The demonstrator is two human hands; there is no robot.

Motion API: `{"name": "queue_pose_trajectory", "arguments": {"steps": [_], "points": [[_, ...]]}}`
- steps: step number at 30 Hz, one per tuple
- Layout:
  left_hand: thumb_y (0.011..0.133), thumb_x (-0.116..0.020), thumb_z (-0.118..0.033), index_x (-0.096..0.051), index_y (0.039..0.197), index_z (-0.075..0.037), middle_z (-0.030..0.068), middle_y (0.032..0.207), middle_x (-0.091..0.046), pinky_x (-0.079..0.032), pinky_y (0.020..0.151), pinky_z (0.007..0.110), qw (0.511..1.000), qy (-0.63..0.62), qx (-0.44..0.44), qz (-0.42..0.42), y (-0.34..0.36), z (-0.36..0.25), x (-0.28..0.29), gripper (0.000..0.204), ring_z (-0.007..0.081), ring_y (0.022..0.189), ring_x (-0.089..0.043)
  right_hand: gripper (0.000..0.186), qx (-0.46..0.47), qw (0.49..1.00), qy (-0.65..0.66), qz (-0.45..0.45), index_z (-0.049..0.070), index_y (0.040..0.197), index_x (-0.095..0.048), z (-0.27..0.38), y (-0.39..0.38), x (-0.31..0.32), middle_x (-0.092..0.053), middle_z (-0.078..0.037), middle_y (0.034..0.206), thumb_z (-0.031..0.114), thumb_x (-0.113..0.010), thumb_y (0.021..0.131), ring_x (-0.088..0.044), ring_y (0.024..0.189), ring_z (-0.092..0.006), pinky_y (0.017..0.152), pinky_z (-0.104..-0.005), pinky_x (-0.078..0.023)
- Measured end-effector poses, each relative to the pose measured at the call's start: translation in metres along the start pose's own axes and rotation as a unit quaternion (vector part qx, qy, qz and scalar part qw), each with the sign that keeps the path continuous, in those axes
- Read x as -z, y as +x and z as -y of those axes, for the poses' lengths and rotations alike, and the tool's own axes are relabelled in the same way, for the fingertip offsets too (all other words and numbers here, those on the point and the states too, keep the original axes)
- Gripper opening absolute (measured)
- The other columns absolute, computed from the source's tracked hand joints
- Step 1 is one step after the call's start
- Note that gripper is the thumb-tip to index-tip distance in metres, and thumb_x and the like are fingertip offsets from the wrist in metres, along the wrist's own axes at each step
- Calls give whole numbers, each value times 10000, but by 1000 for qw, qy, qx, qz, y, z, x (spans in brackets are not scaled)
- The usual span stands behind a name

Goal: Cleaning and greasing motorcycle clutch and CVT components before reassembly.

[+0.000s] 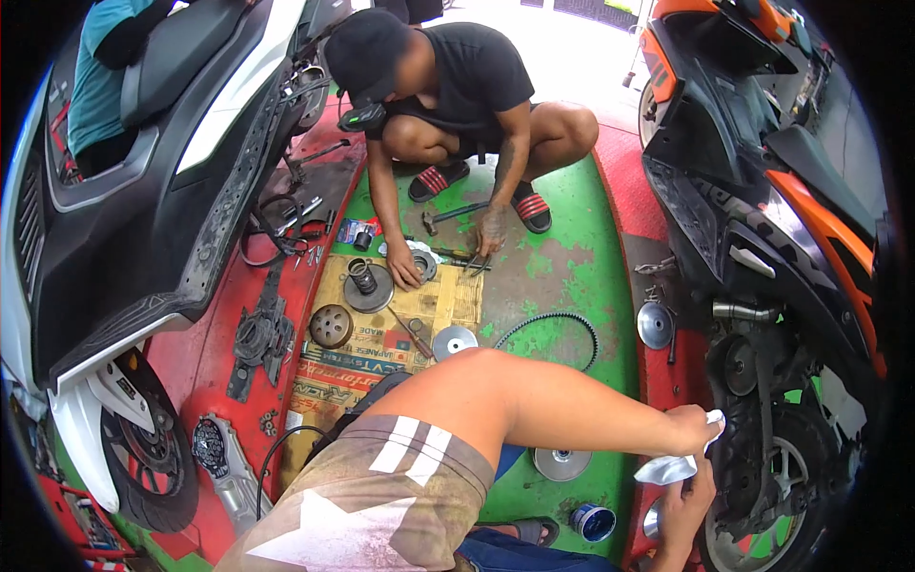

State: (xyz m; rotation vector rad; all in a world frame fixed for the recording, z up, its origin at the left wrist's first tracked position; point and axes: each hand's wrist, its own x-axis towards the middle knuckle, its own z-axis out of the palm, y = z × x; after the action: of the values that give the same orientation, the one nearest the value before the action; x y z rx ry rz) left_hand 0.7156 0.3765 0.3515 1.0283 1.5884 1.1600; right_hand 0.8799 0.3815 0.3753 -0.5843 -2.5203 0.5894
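Observation:
My left arm, in a short patterned sleeve, reaches across to the right. At its end my left hand [693,430] is closed on a small white crumpled piece [715,425], cloth or paper. Just below, my right hand [688,498] comes up from the lower edge, its fingers closed on a larger white, shiny crumpled piece [666,470]; whether it is cloth or a packet I cannot tell. Both hands are beside the exposed drive side [739,410] of the orange and black scooter [743,210]. A silver disc [653,520] is partly hidden behind my right hand.
A squatting person [457,95] handles a ring-shaped metal part [422,267] on flattened cardboard [448,296]. Around lie a hammer [429,225], drive belt [593,334], clutch bell [331,326], pulley disc [562,463] and blue tin [593,522]. A white and black scooter [114,210] stands left.

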Motion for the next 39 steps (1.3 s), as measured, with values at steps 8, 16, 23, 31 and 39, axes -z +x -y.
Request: {"name": "queue_pose_trajectory", "arguments": {"steps": [8, 16, 23, 31, 39], "points": [[1029, -461, -414, -725, 1202, 7, 254, 1191, -720, -507, 954, 517, 982, -154, 77, 79, 7, 1, -3, 527, 377, 1141, -696, 232, -81, 997, -9, 15, -72, 1173, -640, -21, -1, -7, -550, -143, 889, 7, -515, 994, -563, 815, -230, 739, -336, -443], [981, -650, -202, -726, 1162, 55, 268, 1162, -732, -554, 907, 488, 997, 41, 12, 69, 4, 2, -4, 324, 398, 1103, -720, 169, -83, 996, 15, -25, -70, 1125, -664, -38, -4, -13, -599, -95, 885, -14, -575, 992, -552, 805, -154, 744, -294, -451], [1018, -644, -290, -697, 1153, 89, 285, 1147, -723, -539, 930, 494, 999, -10, 15, 51, -1, 6, 5, 406, 398, 1118, -711, 149, -78, 992, 61, -80, -74, 1117, -694, -29, -3, -18, -630, -25, 890, 17, -633, 1016, -556, 815, -122, 757, -271, -468], [1033, -454, -363, -697, 1145, 71, 245, 1108, -727, -517, 876, 513, 984, -141, 67, 86, 3, 0, -6, 510, 375, 1029, -716, 75, -230, 958, 148, -92, -7, 989, -621, -75, -16, -16, -611, 16, 824, 45, -606, 1040, -472, 664, -16, 564, -219, -375], [881, -664, 16, -766, 1121, 0, 195, 1045, -768, -615, 736, 451, 990, -37, 97, 97, 5, 2, -12, 260, 314, 939, -772, 131, -166, 969, 169, -69, -30, 1109, -628, -55, -13, -17, -651, -43, 957, 54, -536, 1067, -588, 840, -102, 753, -269, -487]]}}
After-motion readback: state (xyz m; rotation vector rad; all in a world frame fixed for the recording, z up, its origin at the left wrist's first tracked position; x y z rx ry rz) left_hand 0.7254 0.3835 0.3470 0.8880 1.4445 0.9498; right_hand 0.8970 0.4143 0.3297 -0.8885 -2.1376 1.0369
